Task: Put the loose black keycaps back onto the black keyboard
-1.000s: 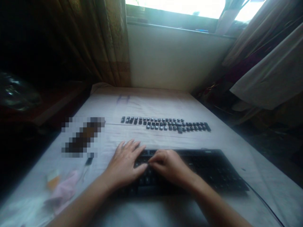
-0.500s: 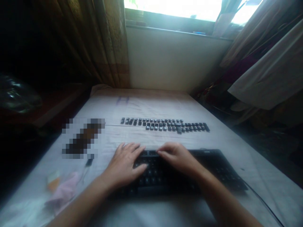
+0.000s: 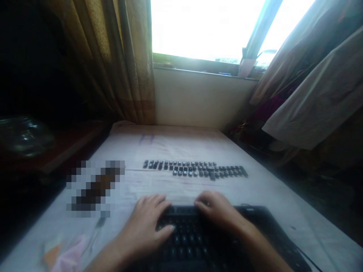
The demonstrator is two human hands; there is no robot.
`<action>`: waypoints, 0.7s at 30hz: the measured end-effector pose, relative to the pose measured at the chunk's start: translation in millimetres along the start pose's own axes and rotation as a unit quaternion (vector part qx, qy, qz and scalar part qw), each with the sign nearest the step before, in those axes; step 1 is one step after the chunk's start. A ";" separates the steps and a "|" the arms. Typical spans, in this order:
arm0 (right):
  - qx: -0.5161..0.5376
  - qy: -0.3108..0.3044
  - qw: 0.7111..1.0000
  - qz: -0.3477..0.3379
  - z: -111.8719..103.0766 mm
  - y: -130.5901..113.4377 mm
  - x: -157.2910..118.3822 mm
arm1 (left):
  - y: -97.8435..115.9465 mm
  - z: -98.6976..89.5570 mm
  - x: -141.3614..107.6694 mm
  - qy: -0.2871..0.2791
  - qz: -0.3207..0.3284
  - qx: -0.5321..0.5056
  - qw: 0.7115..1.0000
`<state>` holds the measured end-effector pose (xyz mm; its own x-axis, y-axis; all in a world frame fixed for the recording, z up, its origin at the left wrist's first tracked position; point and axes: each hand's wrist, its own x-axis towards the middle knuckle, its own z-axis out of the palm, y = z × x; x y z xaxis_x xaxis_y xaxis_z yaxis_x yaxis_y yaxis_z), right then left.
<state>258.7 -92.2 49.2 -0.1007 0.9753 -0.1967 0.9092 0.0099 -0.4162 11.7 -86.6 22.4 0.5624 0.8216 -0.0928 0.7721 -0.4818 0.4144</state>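
A black keyboard [image 3: 188,252] lies on the pale cloth in front of me, its lower edge cut off by the frame. My left hand [image 3: 151,219] rests over its upper left corner, thumb held apart from the fingers. At the keyboard's top edge, right of its middle, my right hand [image 3: 217,207] is curled with thumb and fingertips together. Whatever those fingertips hold, if anything, is too small and blurred to make out. Beyond the keyboard, several loose black keycaps [image 3: 185,171] lie in staggered rows on the cloth.
A thin tool with a dark handle [image 3: 100,222] and a pink cloth [image 3: 69,257] lie at the left. A blurred-out patch [image 3: 98,187] hides something behind them. The keyboard's cable [image 3: 307,258] runs off at the right. A curtain [image 3: 133,60] and window stand at the back.
My view has tilted up, so everything sits lower in the picture. The right hand has shifted slightly right along the keyboard's top edge. The left hand stays at the upper left corner.
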 end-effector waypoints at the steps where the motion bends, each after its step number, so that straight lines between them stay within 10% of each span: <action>1: -0.003 -0.004 1.000 -0.002 -0.9 -0.7 1.0 | -0.4 -0.5 -0.4 -0.005 -0.002 -0.002 1.000; 21: -0.222 0.108 0.965 -0.093 11.8 -37.3 97.9 | -3.3 -2.3 -1.2 -0.025 -0.018 -0.027 0.999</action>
<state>210.2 0.4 35.0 -0.2359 0.9703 0.0539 0.9717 0.2361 0.0035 7.9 -85.3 23.2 0.5502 0.8210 -0.1522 0.7750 -0.4343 0.4590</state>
